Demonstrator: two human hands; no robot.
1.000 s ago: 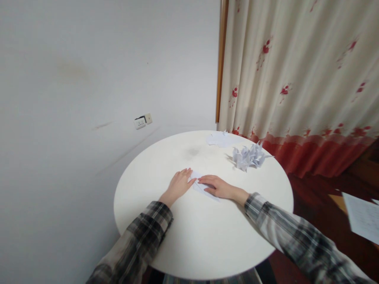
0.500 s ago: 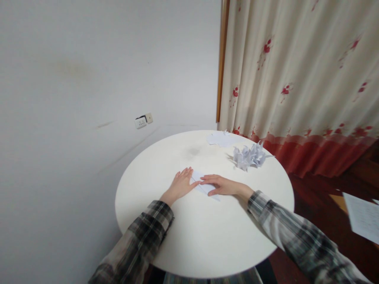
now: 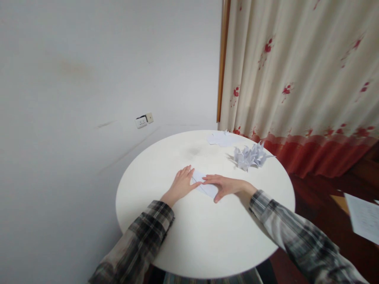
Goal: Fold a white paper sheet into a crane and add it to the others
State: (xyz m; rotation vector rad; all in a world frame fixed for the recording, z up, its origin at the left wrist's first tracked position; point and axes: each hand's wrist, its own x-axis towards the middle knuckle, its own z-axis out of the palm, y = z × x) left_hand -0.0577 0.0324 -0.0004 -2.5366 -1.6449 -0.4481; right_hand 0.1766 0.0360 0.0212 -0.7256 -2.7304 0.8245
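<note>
A folded white paper [image 3: 206, 187] lies flat near the middle of a round white table [image 3: 207, 236]. My left hand [image 3: 181, 184] rests flat on the paper's left end, fingers stretched out and together. My right hand [image 3: 226, 185] lies flat over the paper's right part, fingers extended leftward, thumb pointing down toward me. Both hands press on the sheet; neither grips it. Much of the paper is hidden under my right hand.
A cluster of folded paper figures [image 3: 249, 156] sits at the table's far right. Flat paper pieces [image 3: 220, 138] lie at the far edge. A flowered curtain [image 3: 299, 79] hangs behind, a wall socket [image 3: 143, 120] at left, a printed sheet [image 3: 364, 217] at right.
My right hand slid a little to the right along the paper and its thumb swung down. My left hand stayed almost still on the paper's left end.
</note>
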